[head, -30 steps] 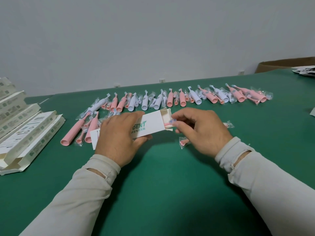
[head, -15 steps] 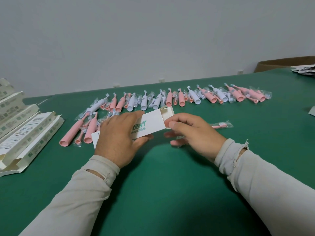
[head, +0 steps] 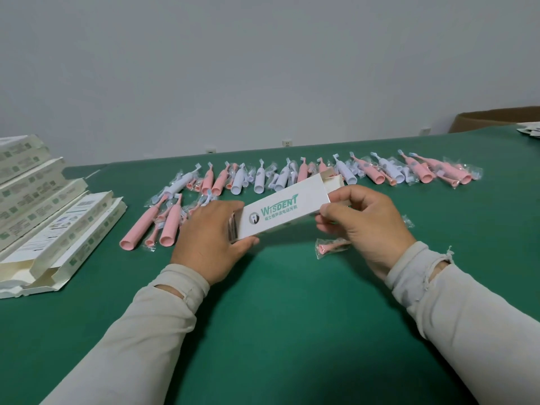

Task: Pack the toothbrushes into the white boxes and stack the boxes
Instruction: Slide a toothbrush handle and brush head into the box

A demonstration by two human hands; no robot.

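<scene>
- Head view, risks: the white box (head: 280,214) is held up off the green counter (head: 277,317) between both hands, and both its ends look open; the left hand (head: 209,239) grips the near-left end with fingers over the top and thumb beneath, and the right hand (head: 362,226) pinches the far-right end beside the raised flap (head: 331,178); if the box tips toward the left, whatever is inside could slide out of that open mouth; I cannot tell how much is inside, only a dark sliver shows at the left opening.
- Head view, more risks: a hard pinch could crease the thin card or bend the flap so it will not tuck in; a small bagged pink part (head: 330,247) lies on the counter just under the right wrist and could be left out of the box or brushed away by the sleeve.
- Head view, looks: the box is long, slim and white, with green lettering and a small round logo on its top face; it tilts upward to the right; behind it runs a row of pink and white toothbrushes (head: 321,173) in clear bags; the stack of boxes (head: 43,211) sits well apart at the left edge.
</scene>
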